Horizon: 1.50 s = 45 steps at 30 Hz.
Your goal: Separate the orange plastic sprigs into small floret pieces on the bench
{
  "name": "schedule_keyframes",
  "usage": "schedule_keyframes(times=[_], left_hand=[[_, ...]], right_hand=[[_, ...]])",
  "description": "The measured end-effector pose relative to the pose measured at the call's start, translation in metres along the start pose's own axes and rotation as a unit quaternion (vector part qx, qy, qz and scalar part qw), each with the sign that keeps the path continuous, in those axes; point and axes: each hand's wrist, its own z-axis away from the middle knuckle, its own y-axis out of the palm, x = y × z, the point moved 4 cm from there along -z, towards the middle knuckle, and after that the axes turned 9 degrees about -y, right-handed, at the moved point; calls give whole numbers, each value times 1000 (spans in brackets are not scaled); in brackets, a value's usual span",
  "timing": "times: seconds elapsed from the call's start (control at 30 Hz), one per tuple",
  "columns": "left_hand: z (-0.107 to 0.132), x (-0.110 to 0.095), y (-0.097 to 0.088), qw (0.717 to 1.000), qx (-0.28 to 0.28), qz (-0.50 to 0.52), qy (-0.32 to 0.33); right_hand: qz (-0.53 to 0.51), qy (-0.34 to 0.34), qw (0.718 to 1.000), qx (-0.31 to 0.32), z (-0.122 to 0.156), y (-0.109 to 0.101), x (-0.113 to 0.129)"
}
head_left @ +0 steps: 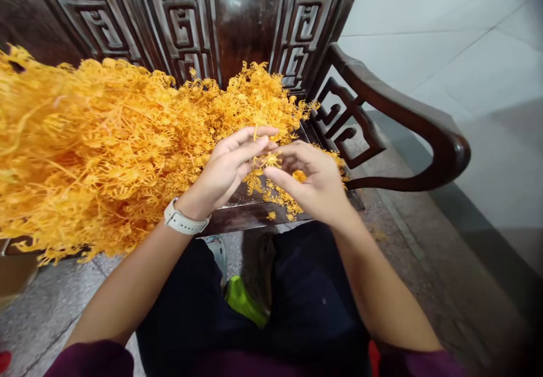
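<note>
Between my two hands is a small yellow plastic flower piece (pixel 270 160) with thin spiky petals. My left hand (pixel 229 165), with a pale watch band on its wrist, pinches at the piece's left side, and a thin yellow strand stands up by its fingers. From the right, the thumb and curled fingers of my right hand (pixel 316 179) close on the same piece. Behind and left of my hands spreads a large heap of yellow plastic flower pieces (pixel 127 139). Several loose pieces (pixel 282 196) lie on the seat just below my hands.
The heap rests on a dark carved wooden bench (pixel 250 216) with a curved armrest (pixel 407 111) at right. A tiled wall (pixel 424 4) stands beyond it. Below are my knees, a green object (pixel 244 300) between my feet, and a cardboard box (pixel 17 275) at far left.
</note>
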Motion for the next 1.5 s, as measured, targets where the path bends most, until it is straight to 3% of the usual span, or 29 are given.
schedule_keyframes(times=[0.17,0.3,0.47,0.53,0.6,0.67,0.77,0.87,0.97,1.03,1.1,1.17,1.23,1.27,1.33,1.4,1.5], left_hand=[[2,-2,1,987,-12,-151,44],[1,1,4,976,-10,-215,15],[5,-12,5,993,-16,-116,-10],[9,-30,-8,997,-50,-54,-19],[15,-54,-29,994,-102,9,34],[18,-73,-49,984,-145,42,93],[13,-73,-56,988,-134,56,60],[5,-58,-45,992,-119,16,37],[3,-43,-31,994,-104,0,36],[3,-37,-24,996,-84,23,24],[5,-33,-16,996,-61,58,4],[8,-30,-7,994,-39,97,-15],[11,-28,4,991,-16,132,-27],[12,-27,9,989,-4,144,-31],[14,-24,19,987,20,151,-40],[17,-22,24,988,32,143,-46],[19,-20,23,992,29,114,-38]], right_hand=[[-62,28,993,-96,-2,-5,-10],[-79,15,995,-57,-7,-7,-16],[-115,-2,993,-5,-8,-10,-5],[-183,-3,983,18,-6,-21,-3],[-221,21,975,2,-2,-39,-13],[-164,72,982,-58,4,-62,-37],[51,158,979,-116,13,-93,-81],[190,231,953,-51,21,-107,-118],[240,258,936,22,28,-111,-133],[248,256,933,43,29,-111,-130],[268,229,936,16,26,-108,-115],[252,180,949,-68,19,-99,-90],[132,148,969,-146,12,-80,-61],[32,150,979,-134,9,-65,-48],[-124,141,981,-43,1,-29,-21],[-187,122,975,15,-3,-4,-1],[-242,108,964,11,-4,10,7]])
